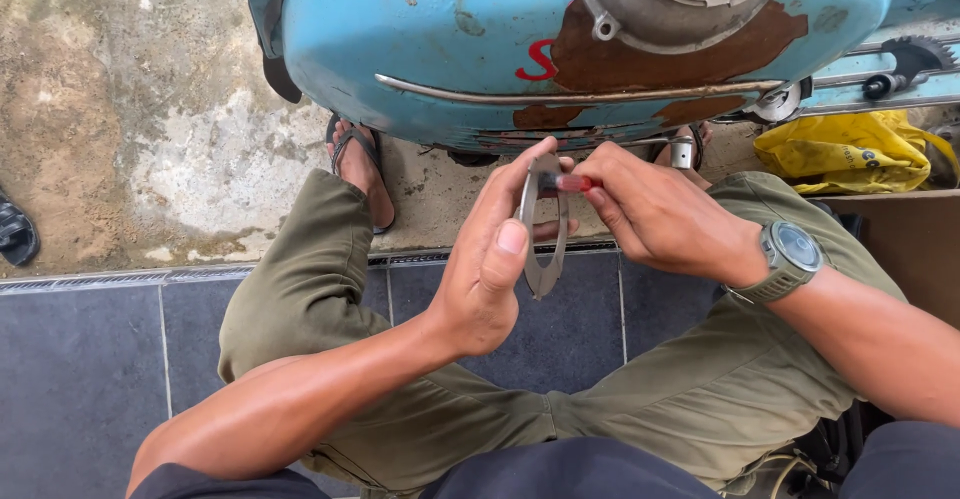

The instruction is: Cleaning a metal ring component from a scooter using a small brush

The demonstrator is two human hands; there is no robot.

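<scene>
Two hands meet at frame centre. The left hand point(490, 269) pinches a flat metal ring point(545, 227) edge-on, long axis near vertical. The right hand point(660, 221), closed on a small red-tipped tool point(570, 183), touches the ring's top from the right, below the blue scooter point(420, 39).

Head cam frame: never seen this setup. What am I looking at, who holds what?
One picture, taken from a camera on the person's head, looking down at their own lap. No machine: two bare hands. The left hand holds a flat grey metal ring plate on edge. The right hand, with a wristwatch, pinches a small red-tipped tool against the plate's top. The person sits in olive trousers on dark floor tiles. Ahead stands a rusty light-blue scooter body, with a yellow bag on the right.
</scene>
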